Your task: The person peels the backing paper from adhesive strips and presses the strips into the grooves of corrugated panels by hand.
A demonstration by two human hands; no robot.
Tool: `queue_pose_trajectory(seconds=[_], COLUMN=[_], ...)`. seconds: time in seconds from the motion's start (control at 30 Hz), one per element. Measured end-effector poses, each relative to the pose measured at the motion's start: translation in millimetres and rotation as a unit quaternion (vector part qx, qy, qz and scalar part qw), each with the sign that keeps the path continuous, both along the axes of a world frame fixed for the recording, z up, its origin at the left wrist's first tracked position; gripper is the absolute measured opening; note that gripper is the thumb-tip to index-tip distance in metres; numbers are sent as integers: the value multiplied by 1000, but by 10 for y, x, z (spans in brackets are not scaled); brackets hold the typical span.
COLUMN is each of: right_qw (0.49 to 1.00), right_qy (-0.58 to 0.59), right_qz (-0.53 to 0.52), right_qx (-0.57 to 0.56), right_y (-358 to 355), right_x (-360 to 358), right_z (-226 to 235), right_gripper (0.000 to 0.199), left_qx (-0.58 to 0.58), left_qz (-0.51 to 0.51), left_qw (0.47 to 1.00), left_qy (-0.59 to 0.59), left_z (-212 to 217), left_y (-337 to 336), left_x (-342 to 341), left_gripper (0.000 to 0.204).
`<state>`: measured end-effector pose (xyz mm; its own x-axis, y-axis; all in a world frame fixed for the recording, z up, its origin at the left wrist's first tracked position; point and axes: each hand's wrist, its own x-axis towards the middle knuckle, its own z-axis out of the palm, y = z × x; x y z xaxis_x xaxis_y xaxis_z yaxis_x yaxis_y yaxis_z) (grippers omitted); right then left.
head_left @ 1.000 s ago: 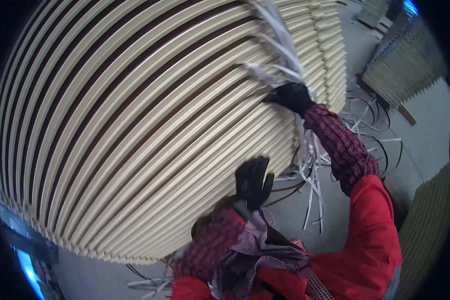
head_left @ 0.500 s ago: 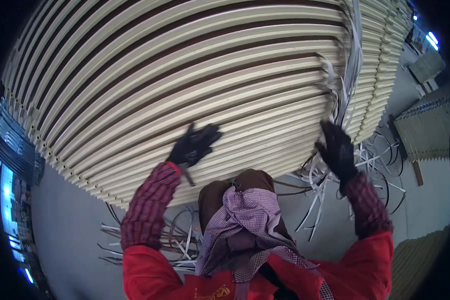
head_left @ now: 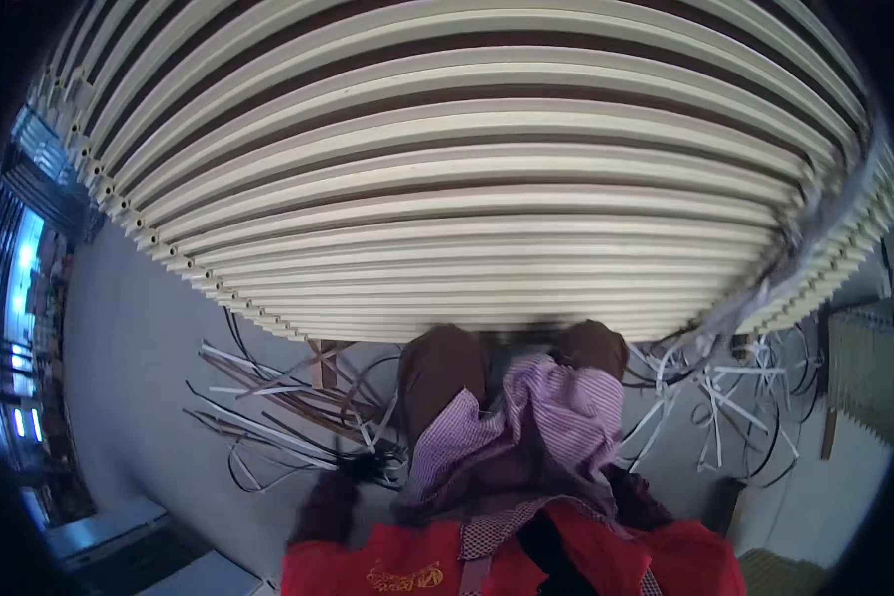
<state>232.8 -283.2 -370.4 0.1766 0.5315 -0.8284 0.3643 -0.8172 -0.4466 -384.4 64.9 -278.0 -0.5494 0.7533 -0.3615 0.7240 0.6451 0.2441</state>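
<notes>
Left hand (head_left: 365, 465): blurred near floor straps (head_left: 268, 390); grip I cannot tell.
Right hand: hidden beside apron (head_left: 561, 402); likewise.
Pale slats (head_left: 467, 230): stacked before knees (head_left: 445, 370), apparently nested for alignment.
Strap bundle (head_left: 822, 233): across their right end, probably resting by weight.

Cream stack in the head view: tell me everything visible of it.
The cream stack is many long, smooth, slightly shiny profiles, metal or plastic unclear, lying side by side across the view, with dark gaps between the farther ones. Hollow ends show at left. Blurred whitish straps cross its right end. Knees are at its near edge; contact is unclear.
</notes>
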Motion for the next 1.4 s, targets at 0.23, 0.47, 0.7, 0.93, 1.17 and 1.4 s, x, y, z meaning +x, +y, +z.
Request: queue_pose_trajectory(seconds=[0.23, 0.47, 0.7, 0.93, 1.17, 1.4], right_qw=[999, 999, 999, 994, 986, 984], right_qy=[-28, -7, -13, -14, -5, 7], right_qz=[-5, 41, 42, 98, 155, 164], right_qx=[-20, -31, 21, 39, 67, 71], right_y=[839, 1342, 809, -258, -458, -419], right_x=[146, 103, 149, -27, -287, -545], right_z=[300, 85, 21, 340, 405, 469], right_gripper=[22, 21, 20, 20, 20, 19], left_qx=[-111, -112, -95, -61, 21, 57], left_qz=[33, 116, 95, 67, 33, 34], left_qw=[973, 960, 961, 966, 960, 942], left_qy=[-199, -228, -240, -241, -278, -329], left_z=[-757, -576, -655, -477, -410, -634], left_y=[-1128, -1841, -2648, -3489, -3656, -3774], left_x=[899, 1112, 1165, 820, 850, 946], left_gripper=[53, 49, 45, 42, 38, 35])
